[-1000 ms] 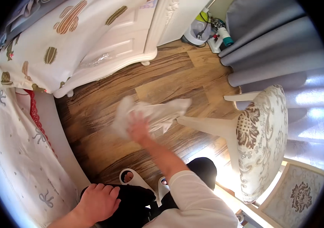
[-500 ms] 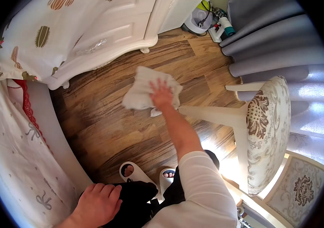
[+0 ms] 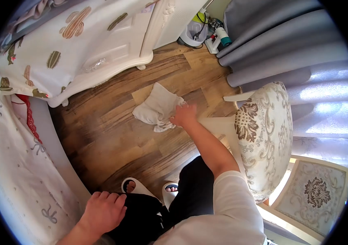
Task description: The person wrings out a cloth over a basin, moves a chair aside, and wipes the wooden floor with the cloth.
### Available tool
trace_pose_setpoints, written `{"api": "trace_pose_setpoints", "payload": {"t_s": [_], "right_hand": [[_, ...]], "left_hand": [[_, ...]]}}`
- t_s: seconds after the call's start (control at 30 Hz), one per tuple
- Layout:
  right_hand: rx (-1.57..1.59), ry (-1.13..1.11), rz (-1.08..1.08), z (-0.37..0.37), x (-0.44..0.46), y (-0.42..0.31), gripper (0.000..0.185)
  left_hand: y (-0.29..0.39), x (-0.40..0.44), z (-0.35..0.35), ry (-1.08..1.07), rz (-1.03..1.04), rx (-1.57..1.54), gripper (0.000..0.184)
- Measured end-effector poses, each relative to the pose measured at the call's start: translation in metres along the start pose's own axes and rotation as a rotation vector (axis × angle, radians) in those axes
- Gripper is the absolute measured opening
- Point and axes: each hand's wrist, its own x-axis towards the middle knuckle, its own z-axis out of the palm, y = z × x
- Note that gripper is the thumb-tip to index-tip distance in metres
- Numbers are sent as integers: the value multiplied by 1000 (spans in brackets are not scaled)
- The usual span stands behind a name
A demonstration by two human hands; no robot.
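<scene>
A cream cloth (image 3: pixel 157 104) lies partly spread on the wooden floor, its right side bunched into folds. My right hand (image 3: pixel 185 115) reaches down to that bunched edge, fingers bent and closed on the fabric, close to the chair leg. My left hand (image 3: pixel 104 212) rests over my knee in black trousers (image 3: pixel 141 210); its fingers lie together, bent over the knee, and it holds nothing.
A chair with a patterned seat (image 3: pixel 265 134) stands close at my right arm. Grey curtains (image 3: pixel 276 45) hang behind it. A white cabinet (image 3: pixel 121 55) is ahead, a bed (image 3: pixel 27 171) at left. An appliance with a cord (image 3: pixel 194 32) sits in the far corner.
My right hand has moved slightly right, from lying spread on the cloth to gripping its right edge, which is now bunched. The view has shifted a little; my left hand stays on the knee.
</scene>
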Motion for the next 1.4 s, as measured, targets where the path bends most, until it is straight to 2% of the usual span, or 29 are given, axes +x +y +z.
{"api": "trace_pose_setpoints", "payload": {"t_s": [0.1,0.2,0.3,0.37,0.57,0.8,0.97,1.1,1.17,1.27,1.37,1.4], "right_hand": [[-285,-154,505,-9,-14,-11,76],[-265,-572,85,-15,-10,1,64],[-225,-403,161,25,19,19,54],[-214,-404,204,19,9,33,46],[-321,-443,199,34,-15,117,40],[-233,-310,217,70,-40,177,43],[-293,-268,192,88,-35,171,45],[-215,-231,244,126,-29,152,45],[-165,-261,280,124,-35,141,45],[-225,-348,237,145,-30,158,45],[-264,-468,162,130,-38,153,52],[-164,-411,220,118,-40,146,53]], "left_hand": [[-7,1,-2,64,30,7,27],[-7,4,-5,77,-3,-46,27],[-12,4,-4,39,-42,-49,27],[-12,6,-2,18,-59,-49,27],[-7,13,-2,19,-78,-70,25],[-4,16,-6,58,-72,-75,27],[4,9,-21,132,-46,-135,28],[0,11,-23,228,-66,-155,31],[-5,9,-22,231,-101,-155,31],[-6,10,-22,211,-140,-169,31],[-4,10,-33,207,-142,-181,31],[-4,8,-34,210,-140,-187,31]]}}
